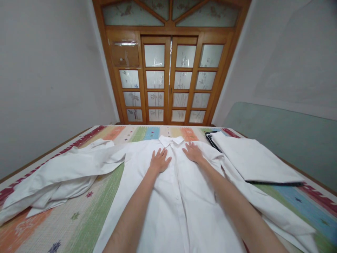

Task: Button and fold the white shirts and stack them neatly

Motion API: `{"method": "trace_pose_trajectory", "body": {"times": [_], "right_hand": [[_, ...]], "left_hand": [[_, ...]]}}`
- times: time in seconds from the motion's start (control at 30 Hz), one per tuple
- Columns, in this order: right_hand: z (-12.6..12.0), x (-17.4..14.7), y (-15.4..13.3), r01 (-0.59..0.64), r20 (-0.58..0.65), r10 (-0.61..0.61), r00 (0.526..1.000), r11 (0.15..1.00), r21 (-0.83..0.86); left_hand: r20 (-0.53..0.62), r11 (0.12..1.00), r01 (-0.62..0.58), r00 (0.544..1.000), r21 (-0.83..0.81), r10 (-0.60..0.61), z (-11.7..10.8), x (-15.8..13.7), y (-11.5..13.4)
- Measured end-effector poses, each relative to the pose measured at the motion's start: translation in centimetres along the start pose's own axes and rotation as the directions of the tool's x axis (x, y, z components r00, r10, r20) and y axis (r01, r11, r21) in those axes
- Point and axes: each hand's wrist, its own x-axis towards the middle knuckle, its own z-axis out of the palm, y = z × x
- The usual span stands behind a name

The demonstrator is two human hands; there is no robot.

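Note:
A white button-up shirt (168,196) lies front side up, its collar (171,141) at the far end and its sleeves spread out to both sides. My left hand (159,161) rests flat on the chest, left of the button line, with fingers spread. On the other side of the buttons, my right hand (193,152) presses flat just below the collar, fingers apart. Neither hand grips the cloth. The left sleeve (71,168) is rumpled across the striped cover, and the right sleeve (271,207) runs down beside my right forearm, which hides part of the shirt.
A striped, multicoloured cover (86,211) lies under the shirt. Folded white cloth with dark edges (260,158) sits at the right. A pale green panel (284,130) stands along the right wall. Wooden doors with glass panes (170,79) stand beyond the far edge.

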Motion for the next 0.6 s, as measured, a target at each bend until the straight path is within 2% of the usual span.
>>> {"method": "trace_pose_trajectory", "body": {"times": [0.13,0.23,0.37,0.5,0.6], "right_hand": [[-0.7,-0.3,1.6,-0.039,-0.040,0.037,0.999,0.998,-0.043],[-1.2,-0.1,2.1,-0.025,-0.087,0.021,0.996,0.999,-0.045],[-1.6,0.9,2.3,0.018,-0.081,-0.019,0.997,1.000,-0.007],[-2.7,2.4,2.5,0.013,-0.062,-0.011,0.998,0.999,0.035],[-3.8,2.8,2.3,0.076,-0.056,-0.076,0.996,0.997,-0.007]], "left_hand": [[-0.010,1.000,0.012,1.000,-0.005,-0.012,0.1,0.2,-0.1],[-0.015,1.000,0.022,1.000,-0.007,-0.022,0.1,0.4,-0.1],[-0.025,1.000,0.005,1.000,-0.010,-0.006,0.1,0.4,0.1],[-0.084,0.997,-0.074,0.994,-0.016,0.073,0.1,0.1,0.3],[-0.138,0.981,-0.195,0.971,0.005,0.193,0.1,-0.1,0.4]]}}
